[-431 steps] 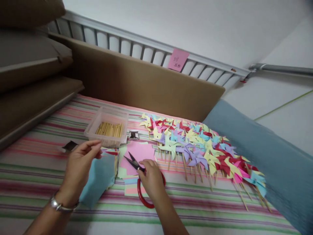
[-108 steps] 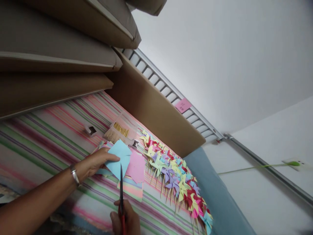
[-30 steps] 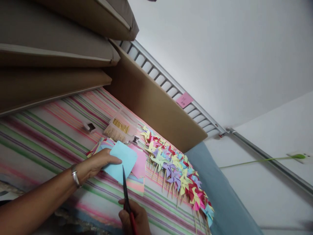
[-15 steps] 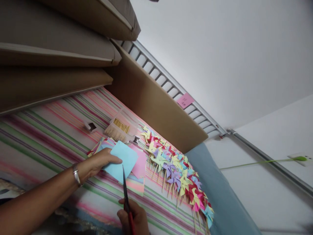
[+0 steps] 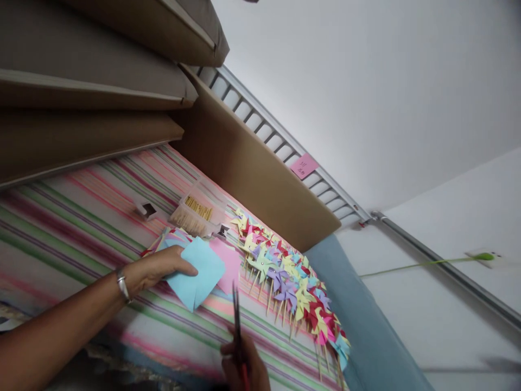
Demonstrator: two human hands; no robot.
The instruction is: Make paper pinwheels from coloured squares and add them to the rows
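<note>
My left hand (image 5: 173, 263) pinches a light blue square of paper (image 5: 201, 271) by its left side, thumb on top. A cut line runs inward from the paper's lower corner. Lower right, my right hand (image 5: 246, 358) is closed around the red handles of a pair of scissors (image 5: 237, 320). The blades point up and stand apart from the blue paper. Beneath and beside the blue square lie a pink sheet (image 5: 226, 260) and other coloured papers.
Many paper pinwheels (image 5: 285, 277) on wooden sticks lie in a row on the striped cloth (image 5: 81, 228). Beyond the papers stand a clear plastic box (image 5: 195, 209) with small sticks and a small white open container (image 5: 145, 210). A brown board (image 5: 260, 174) rises behind.
The scissors have moved right, away from the blue paper, which now shows a cut at its lower corner. My left hand keeps its hold; the view has shifted slightly.
</note>
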